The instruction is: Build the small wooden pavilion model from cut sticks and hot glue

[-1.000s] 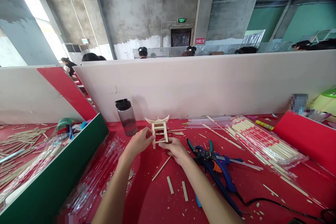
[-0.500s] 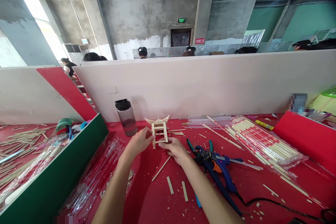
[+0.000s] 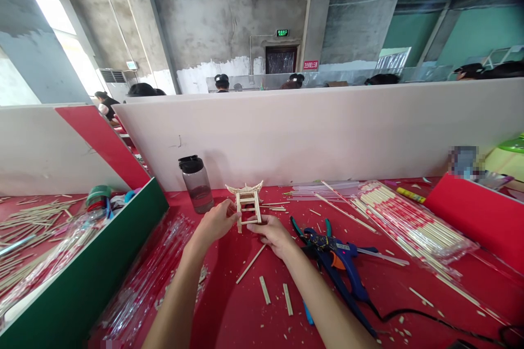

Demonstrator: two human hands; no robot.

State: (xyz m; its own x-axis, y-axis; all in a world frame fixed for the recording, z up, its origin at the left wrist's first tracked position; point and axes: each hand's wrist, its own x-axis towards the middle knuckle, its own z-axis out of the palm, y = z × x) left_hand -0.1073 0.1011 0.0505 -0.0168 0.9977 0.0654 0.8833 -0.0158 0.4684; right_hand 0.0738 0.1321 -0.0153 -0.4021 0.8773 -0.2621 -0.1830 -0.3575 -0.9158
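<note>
A small wooden-stick model point(image 3: 248, 194), like a pavilion frame with upturned roof corners, stands upright between my hands on the red table. My left hand point(image 3: 218, 220) has its fingers closed on the model's left post. At the lower right corner, my right hand point(image 3: 273, 234) pinches the model's base near the bottom crossbar; some of its fingertips are hidden. A loose stick point(image 3: 250, 264) lies just below the model. Two short stick pieces point(image 3: 265, 290) rest nearer to me, between my forearms.
A blue glue gun point(image 3: 346, 256) lies on green-handled pliers point(image 3: 303, 229) right of my forearm, its black cord trailing right. A water bottle point(image 3: 196, 182) stands behind my left hand. Bagged sticks point(image 3: 413, 218) lie at right. Green point(image 3: 90, 267) and white point(image 3: 307, 131) partitions border the table.
</note>
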